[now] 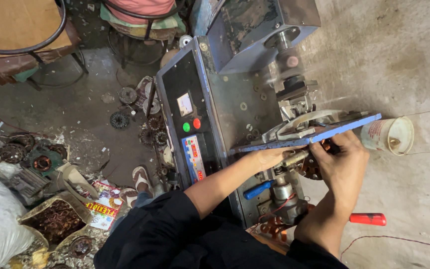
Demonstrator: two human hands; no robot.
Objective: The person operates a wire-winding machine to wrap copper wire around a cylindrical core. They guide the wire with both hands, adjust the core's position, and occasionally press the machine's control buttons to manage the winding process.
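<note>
Copper-wound round part (313,167) sits right at the middle of the machine (245,99), just under the blue plate (344,128), and both hands are on it. Right hand (343,162) wraps over its outer side, fingers curled shut around the edge. Left hand (269,157) comes in from the other side with its fingers pinched on a short metal shaft (294,158) that pokes out next to the part. Just below the hands there's a blue handle (258,190) and a grey metal block (287,199) with red wire. A red handle (368,218) lies on the worktop by the right forearm. A white cup (389,135) stands at the far end of the blue plate, with a thin wire running off past it. The machine's dark front panel (187,117) has a green button (186,127) and a red button (196,123) side by side. Down on the floor to the left are scattered old motor parts (26,154) and a sack of scrap wire (55,221).
</note>
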